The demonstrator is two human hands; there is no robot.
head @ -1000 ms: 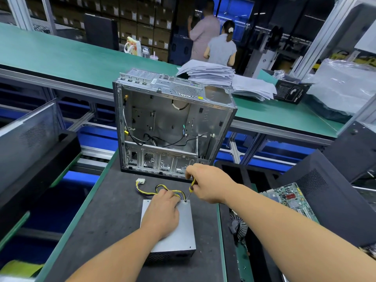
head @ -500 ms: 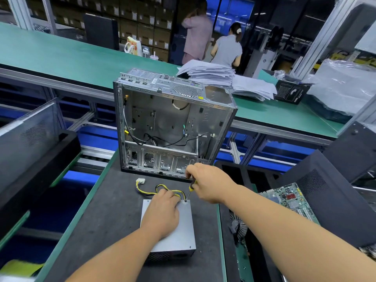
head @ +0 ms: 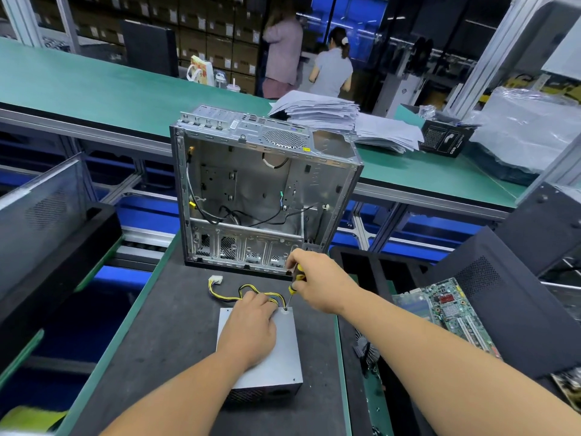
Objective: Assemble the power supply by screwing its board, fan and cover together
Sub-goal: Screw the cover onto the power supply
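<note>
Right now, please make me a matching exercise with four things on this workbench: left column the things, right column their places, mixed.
Things:
1. power supply
2. screwdriver
3. computer case
4. stack of papers

Places:
A. on the green table, behind the case
B. standing open on the dark mat, at its far end
C. flat on the dark mat, under the left hand
D. gripped in the right hand, tip at a corner of the grey cover

Pairs: 1-C, 2-D, 3-B, 4-A
</note>
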